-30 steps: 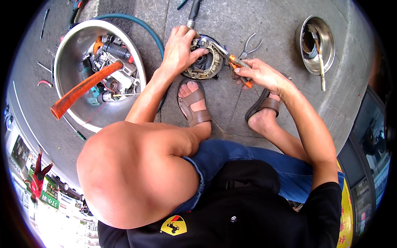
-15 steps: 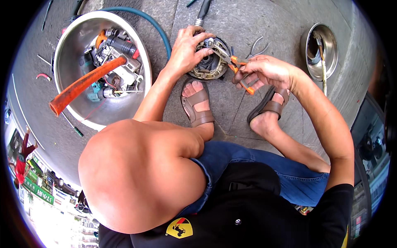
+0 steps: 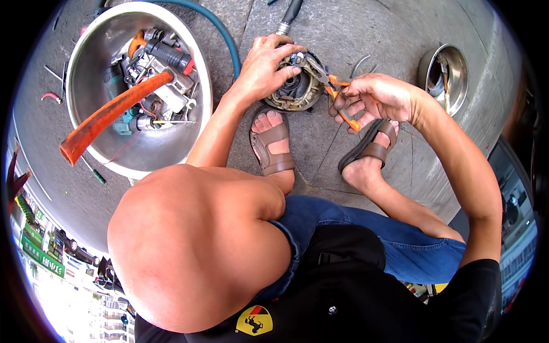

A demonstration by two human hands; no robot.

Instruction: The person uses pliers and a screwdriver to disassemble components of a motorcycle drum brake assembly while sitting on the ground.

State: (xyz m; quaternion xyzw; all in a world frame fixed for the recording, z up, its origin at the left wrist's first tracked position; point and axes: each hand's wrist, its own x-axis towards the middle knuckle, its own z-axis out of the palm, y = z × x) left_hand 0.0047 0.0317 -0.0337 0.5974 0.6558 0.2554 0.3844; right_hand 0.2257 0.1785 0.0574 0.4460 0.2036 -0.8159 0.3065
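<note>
A round metal housing (image 3: 313, 98), dark and greasy, rests on the paving in front of my left foot. My left hand (image 3: 264, 67) grips its left and upper rim, thumb reaching over its top. In my right hand (image 3: 380, 98) is a pair of orange-handled pliers (image 3: 332, 91). Their jaws reach onto the upper right part of the housing; exactly what they touch is too small to tell. The lower handle stands apart from the upper one, with my fingers between and around them. A dark cable or handle with a metal collar (image 3: 283, 27) lies just beyond the housing.
A large steel basin (image 3: 203, 74) at left holds power tools and metal parts; an orange tube (image 3: 114, 117) juts over its rim. Behind runs a teal hose (image 3: 220, 28). Curved grey handles (image 3: 358, 64) lie beyond my right hand. A small steel bowl (image 3: 424, 71) holds a brush.
My right hand and the pliers have shifted slightly right, covering more of the grey handles behind. My left hand stays on the housing. The whole view has tilted a little.
</note>
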